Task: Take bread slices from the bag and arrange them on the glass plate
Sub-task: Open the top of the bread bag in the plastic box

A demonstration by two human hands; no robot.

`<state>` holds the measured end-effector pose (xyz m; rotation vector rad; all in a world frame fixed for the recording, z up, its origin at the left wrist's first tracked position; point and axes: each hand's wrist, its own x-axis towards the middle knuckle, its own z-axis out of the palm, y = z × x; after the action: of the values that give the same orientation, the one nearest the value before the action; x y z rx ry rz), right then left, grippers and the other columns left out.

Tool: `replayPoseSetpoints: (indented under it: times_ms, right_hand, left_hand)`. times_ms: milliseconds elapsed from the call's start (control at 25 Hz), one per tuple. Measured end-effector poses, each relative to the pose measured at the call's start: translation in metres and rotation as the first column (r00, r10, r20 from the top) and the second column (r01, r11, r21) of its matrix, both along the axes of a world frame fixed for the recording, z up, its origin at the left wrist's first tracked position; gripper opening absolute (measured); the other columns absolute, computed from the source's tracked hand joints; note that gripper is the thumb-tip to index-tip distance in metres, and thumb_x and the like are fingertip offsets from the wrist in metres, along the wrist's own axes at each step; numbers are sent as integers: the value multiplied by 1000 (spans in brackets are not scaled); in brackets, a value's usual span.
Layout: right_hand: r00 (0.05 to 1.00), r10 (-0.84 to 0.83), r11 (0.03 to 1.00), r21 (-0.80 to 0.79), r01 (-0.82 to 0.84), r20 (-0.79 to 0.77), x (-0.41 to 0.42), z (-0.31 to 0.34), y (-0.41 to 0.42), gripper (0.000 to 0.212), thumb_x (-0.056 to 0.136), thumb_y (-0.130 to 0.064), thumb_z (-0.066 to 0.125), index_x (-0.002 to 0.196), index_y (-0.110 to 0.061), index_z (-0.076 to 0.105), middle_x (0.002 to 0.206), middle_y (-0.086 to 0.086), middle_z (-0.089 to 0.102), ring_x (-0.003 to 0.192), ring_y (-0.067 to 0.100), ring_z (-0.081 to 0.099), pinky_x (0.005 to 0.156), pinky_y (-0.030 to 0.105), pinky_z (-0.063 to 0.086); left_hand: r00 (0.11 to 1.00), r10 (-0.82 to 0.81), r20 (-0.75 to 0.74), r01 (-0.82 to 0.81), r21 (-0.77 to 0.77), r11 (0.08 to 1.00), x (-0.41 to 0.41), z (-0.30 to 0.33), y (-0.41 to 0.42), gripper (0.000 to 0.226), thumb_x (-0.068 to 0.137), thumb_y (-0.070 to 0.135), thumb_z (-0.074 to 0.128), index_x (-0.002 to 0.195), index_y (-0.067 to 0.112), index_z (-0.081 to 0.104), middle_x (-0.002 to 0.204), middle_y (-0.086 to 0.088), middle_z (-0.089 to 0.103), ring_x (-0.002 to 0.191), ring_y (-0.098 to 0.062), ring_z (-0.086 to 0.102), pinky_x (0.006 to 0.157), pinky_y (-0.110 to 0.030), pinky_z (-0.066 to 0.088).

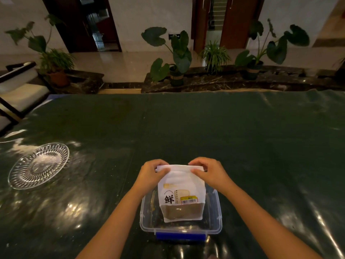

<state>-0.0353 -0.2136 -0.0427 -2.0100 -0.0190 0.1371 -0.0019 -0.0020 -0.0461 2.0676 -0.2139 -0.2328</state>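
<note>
A white bread bag (180, 195) with black and yellow labels stands upright inside a clear plastic box (214, 219); brown bread shows through its lower window. My left hand (153, 171) pinches the left end of the bag's sealed top strip, and my right hand (209, 171) pinches the right end. The bag's mouth looks closed. An empty cut-glass plate (38, 166) lies far to the left on the dark table.
The clear box has a blue latch (180, 236) on its near side. A dark green glossy cover (205, 128) spreads over the whole table. Potted plants (179, 58) and a chair (16, 90) stand beyond the far edge.
</note>
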Motion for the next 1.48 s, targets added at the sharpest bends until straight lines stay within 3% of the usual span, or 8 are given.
replayPoseSetpoints:
  times_ms: [200, 360, 480, 640, 720, 800, 1000, 1480]
  right_hand:
    - [997, -74, 996, 39, 75, -15, 7, 3, 1, 8, 83, -16, 62, 87, -22, 67, 91, -5, 64, 89, 12, 61, 72, 22, 51]
    - [990, -102, 990, 87, 111, -97, 8, 5, 5, 7, 83, -15, 61, 87, -17, 67, 93, -1, 64, 88, 12, 60, 71, 23, 51]
    - [996, -28, 993, 110, 37, -81, 8, 16, 4, 6, 81, -23, 64, 82, -21, 70, 90, -1, 68, 88, 13, 63, 74, 28, 54]
    - [993, 100, 983, -146, -109, -68, 18, 34, 3, 9, 79, -22, 65, 75, -28, 69, 81, -12, 65, 83, 6, 62, 66, 18, 49]
    - [991, 122, 969, -211, -132, -59, 23, 39, 2, 10, 80, -20, 65, 74, -27, 69, 78, -14, 63, 80, 5, 62, 64, 16, 47]
    - [985, 162, 960, -222, -172, -63, 24, 43, 0, 12, 80, -20, 65, 73, -29, 67, 77, -13, 64, 79, 3, 62, 64, 15, 47]
    - [973, 215, 941, -248, -228, -78, 27, 45, -2, 16, 81, -20, 65, 70, -32, 65, 79, -12, 64, 80, 5, 63, 64, 16, 49]
    - [993, 106, 892, -446, -70, 56, 64, 41, -17, 8, 80, -27, 65, 74, -32, 65, 80, -8, 67, 76, 9, 64, 72, 31, 56]
  left_hand:
    - [985, -51, 167, 27, 140, 990, -7, 3, 0, 61, 71, 19, 75, 121, 36, 44, 102, 19, 47, 95, -2, 52, 72, -11, 44]
    - [931, -168, 325, 100, 215, 971, -5, 12, 1, 14, 79, 18, 68, 90, 27, 65, 87, 15, 58, 85, 0, 58, 74, -15, 50]
    - [973, -75, 217, 59, 79, 995, -2, 17, 5, 19, 81, 18, 66, 73, 34, 64, 76, 16, 63, 79, 9, 60, 60, -5, 47]
    - [988, 90, 123, -94, 27, 995, -7, 21, 0, 15, 80, 21, 68, 88, 34, 64, 88, 18, 62, 89, -5, 62, 61, -5, 46]
    - [893, 77, 443, -181, 197, 964, -17, 18, -1, 38, 77, 31, 69, 113, 28, 56, 105, 14, 56, 106, -7, 51, 93, -21, 41]
    - [665, -238, 708, -159, 446, 881, -27, 9, -2, 46, 74, 38, 68, 116, 25, 53, 112, 6, 59, 111, -12, 49, 108, -41, 29]
    - [682, -409, 607, -167, 673, 720, -34, 9, -8, 38, 54, 23, 87, 89, 23, 70, 91, 4, 72, 94, -18, 65, 99, -46, 40]
    - [500, -620, 604, 159, 640, 752, -91, 42, 32, 30, 68, 23, 72, 95, 25, 61, 78, 9, 72, 73, -4, 65, 100, -38, 42]
